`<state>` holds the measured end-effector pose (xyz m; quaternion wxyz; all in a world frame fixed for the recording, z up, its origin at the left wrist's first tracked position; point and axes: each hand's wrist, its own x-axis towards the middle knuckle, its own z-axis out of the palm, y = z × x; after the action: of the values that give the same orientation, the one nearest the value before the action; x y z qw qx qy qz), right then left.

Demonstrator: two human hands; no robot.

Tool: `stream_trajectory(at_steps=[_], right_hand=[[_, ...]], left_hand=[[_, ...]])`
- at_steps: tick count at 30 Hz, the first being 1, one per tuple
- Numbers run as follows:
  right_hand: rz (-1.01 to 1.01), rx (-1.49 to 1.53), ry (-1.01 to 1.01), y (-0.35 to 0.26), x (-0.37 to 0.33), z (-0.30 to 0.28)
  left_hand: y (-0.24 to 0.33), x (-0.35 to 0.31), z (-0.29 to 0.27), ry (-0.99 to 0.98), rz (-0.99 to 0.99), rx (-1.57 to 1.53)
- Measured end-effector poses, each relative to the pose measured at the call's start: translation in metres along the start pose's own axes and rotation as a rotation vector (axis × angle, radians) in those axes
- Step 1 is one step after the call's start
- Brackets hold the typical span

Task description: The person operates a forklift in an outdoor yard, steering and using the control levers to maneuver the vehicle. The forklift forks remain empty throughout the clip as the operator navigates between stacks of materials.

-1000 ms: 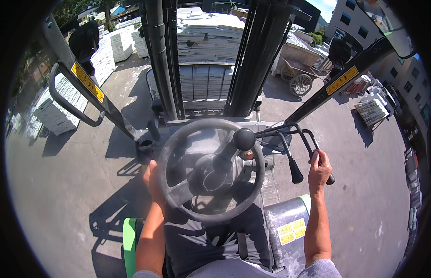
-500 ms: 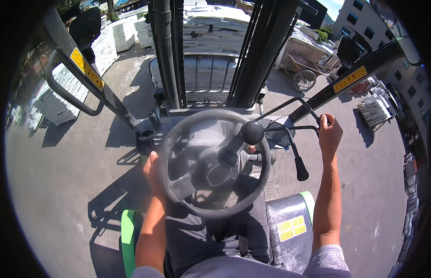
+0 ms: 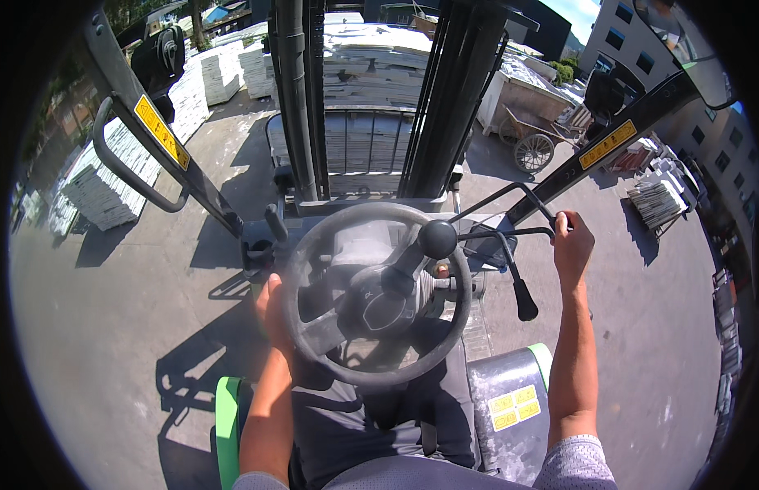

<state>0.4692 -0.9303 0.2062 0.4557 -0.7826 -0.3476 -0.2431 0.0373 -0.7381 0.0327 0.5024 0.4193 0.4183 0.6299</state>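
Note:
My left hand (image 3: 272,312) is closed on the left rim of a dark grey steering wheel (image 3: 378,375), its fingers partly hidden behind the rim. A round black spinner knob (image 3: 437,239) stands up at the wheel's upper right. To the right, my right hand (image 3: 574,251) wraps round the end of a bent black control lever (image 3: 522,231); the grip itself is covered by the fingers, and a second bent rod (image 3: 489,196) also runs up to this hand. Another lever with a black handle (image 3: 526,300) hangs just left of my right forearm, untouched.
Ahead, behind the forklift's black mast (image 3: 455,90), a stack of white slabs (image 3: 371,69) rises. More slab stacks (image 3: 110,184) stand at left. A wheeled cart (image 3: 533,153) and a slab rack (image 3: 661,200) are at right. Roof pillars (image 3: 146,122) with handles flank the seat.
The whole picture has shifted slightly, with the wheel, levers and surroundings a little lower now. Both hands keep their holds.

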Motion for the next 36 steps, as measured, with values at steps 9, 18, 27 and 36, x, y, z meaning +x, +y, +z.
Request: stream_trajectory(at_steps=[9, 18, 27, 36], right_hand=[[-0.091, -0.107, 0.04, -0.001, -0.003, -0.004], [-0.103, -0.076, 0.037, 0.003, -0.006, -0.004], [-0.096, -0.031, 0.031, 0.012, -0.008, -0.002], [0.093, -0.024, -0.082, 0.04, -0.063, -0.021]], left_hand=[[-0.014, 0.009, -0.012, -0.113, 0.089, 0.096], [-0.018, -0.01, -0.029, -0.082, 0.551, 0.481], [-0.001, -0.004, -0.028, -0.184, 0.208, 0.53], [-0.01, -0.008, -0.022, -0.073, 0.111, 0.323]])
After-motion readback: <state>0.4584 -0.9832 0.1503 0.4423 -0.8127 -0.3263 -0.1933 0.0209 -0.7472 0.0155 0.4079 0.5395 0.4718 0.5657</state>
